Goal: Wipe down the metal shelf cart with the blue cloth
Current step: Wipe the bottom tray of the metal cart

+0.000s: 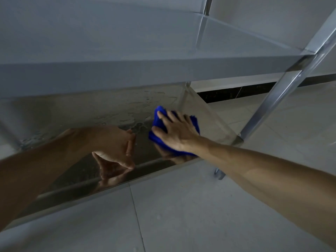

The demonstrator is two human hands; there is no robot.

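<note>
Right hand [175, 132] lies flat, fingers spread, pressing the blue cloth [158, 122] onto the lower shelf [76, 115] of the metal cart [127, 70], toward its right end. Left hand [113, 145] is empty, loosely open, hovering at the shelf's near edge. Wet streaks [138, 108] sit left of and beyond the cloth. The upper shelf hides the far part; most of the cloth sits under the palm.

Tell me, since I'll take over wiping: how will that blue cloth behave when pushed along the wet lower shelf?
The blue cloth looks soft and bunched under the right hand, so probably floppy. The lower shelf shows wet streaks, so it likely glides easily.
</note>
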